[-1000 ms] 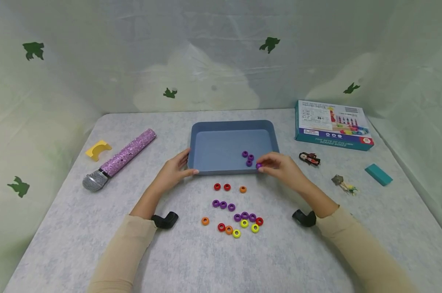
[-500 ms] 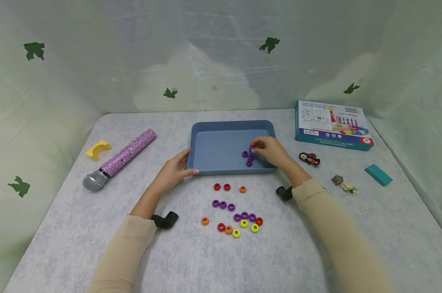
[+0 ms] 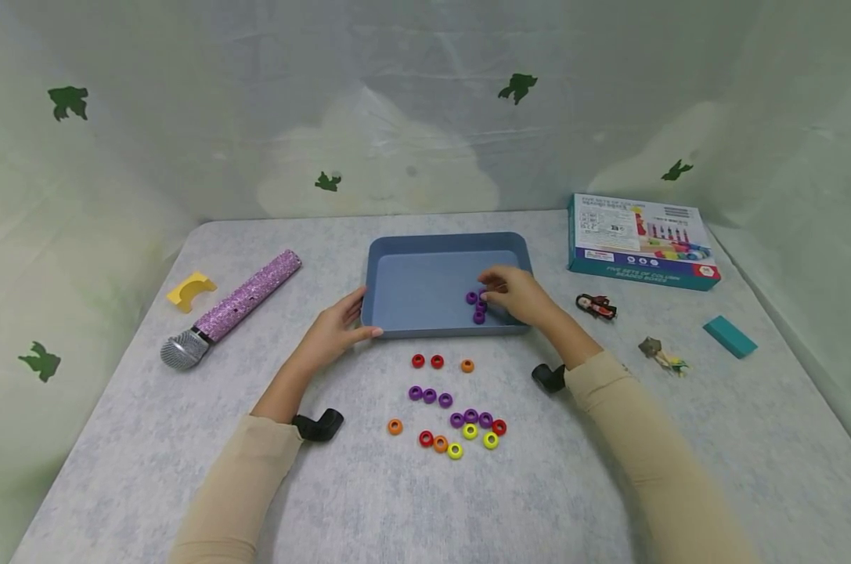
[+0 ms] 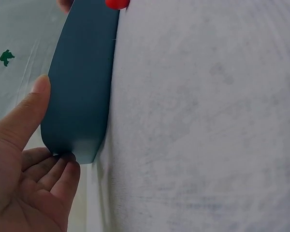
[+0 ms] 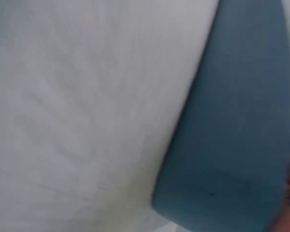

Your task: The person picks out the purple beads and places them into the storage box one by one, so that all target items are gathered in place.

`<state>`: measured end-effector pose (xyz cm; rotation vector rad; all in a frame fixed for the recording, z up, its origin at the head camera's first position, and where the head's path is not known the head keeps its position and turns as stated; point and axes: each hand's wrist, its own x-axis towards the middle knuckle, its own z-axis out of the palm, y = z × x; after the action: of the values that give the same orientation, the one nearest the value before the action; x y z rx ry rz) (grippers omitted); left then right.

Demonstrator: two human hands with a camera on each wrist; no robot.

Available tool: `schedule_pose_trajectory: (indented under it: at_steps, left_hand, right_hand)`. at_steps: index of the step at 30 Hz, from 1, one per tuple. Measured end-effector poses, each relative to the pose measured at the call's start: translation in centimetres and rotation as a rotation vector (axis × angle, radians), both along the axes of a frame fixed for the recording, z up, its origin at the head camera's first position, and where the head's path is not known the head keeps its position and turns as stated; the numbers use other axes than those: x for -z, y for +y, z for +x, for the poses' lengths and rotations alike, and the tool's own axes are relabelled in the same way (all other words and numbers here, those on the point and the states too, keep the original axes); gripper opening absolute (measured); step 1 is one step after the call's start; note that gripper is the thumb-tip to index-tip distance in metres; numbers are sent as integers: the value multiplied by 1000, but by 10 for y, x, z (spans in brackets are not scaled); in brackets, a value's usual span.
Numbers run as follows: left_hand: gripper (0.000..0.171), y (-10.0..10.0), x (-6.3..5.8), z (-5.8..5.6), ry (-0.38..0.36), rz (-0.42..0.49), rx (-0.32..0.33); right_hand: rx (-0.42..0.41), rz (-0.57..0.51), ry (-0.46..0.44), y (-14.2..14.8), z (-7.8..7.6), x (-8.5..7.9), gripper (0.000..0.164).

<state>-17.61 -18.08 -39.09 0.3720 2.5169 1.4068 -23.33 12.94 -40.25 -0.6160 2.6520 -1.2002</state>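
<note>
My left hand (image 3: 332, 327) grips the front left corner of a shallow blue-grey tray (image 3: 418, 332). In the left wrist view its thumb (image 4: 41, 87) lies at the tray's rim and the fingers are against the outer corner. Inside the tray, toward its right side, my right hand (image 3: 518, 296) pinches a purple bead (image 3: 483, 294), partly hidden by the fingertips. Several purple beads (image 3: 479, 317) sit close together right under and beside those fingertips. The right wrist view mostly shows the tray's outer wall (image 5: 227, 125).
Several loose red, orange, yellow and purple beads (image 3: 445, 400) lie in front of the tray. A glittery pink microphone (image 3: 242, 300) and a yellow arch block (image 3: 191, 291) are at left. At right are a boxed bead set (image 3: 640, 239), two small figures (image 3: 596, 306) and a teal block (image 3: 730, 337).
My right hand has carried a purple bead from the tray's front edge inward to the left, then slightly down beside the other purple beads. The left hand has stayed on the tray corner.
</note>
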Motion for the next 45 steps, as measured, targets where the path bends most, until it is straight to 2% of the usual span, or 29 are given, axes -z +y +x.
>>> schedule_pose_trajectory:
  at_steps: [3,8,13,19,25,27,30,33,34,36,38,42,45]
  left_hand:
    - [82,-4,8,-4,-2,-10,2]
    - [86,-8,18,-10,4,-23,-1]
    - [86,-9,21,-11,9,-14,1]
    - [82,-5,11,-7,2,10,1]
    - [78,2,-4,1,8,24,6]
    - [78,1,-1,0,9,18,0]
    - [81,-2,7,-4,5,12,-3]
    - [82,-3,8,-4,3,12,-4]
    - [80,-1,5,-3,1,14,-4]
    - [79,1,0,0,-3,21,-5]
    - [79,0,1,0,-3,26,-5]
    - [82,-5,12,-6,-10,16,-7]
    - [86,-8,20,-10,-7,2,-9]
  right_hand:
    - [-21,-94,40,2,18,-5,36]
    - [-100,-198,116,4,57,-12,39]
    - [-161,-237,81,8,94,-8,39]
    - [-193,-194,-48,11,124,3,41]
    - [-217,-161,-122,6,144,-2,30]
    - [-232,-140,-130,3,148,-6,27]
    - [-245,-81,-121,2,148,4,23]
    - [-252,-30,-88,1,146,16,18]
    - [-252,-21,-78,1,145,21,17]
    - [-248,-12,-72,-1,145,20,15]
    - [-241,-22,-67,-1,143,18,13]
    - [-208,-79,-19,2,132,9,14]
    - [-162,-135,64,5,116,-3,17]
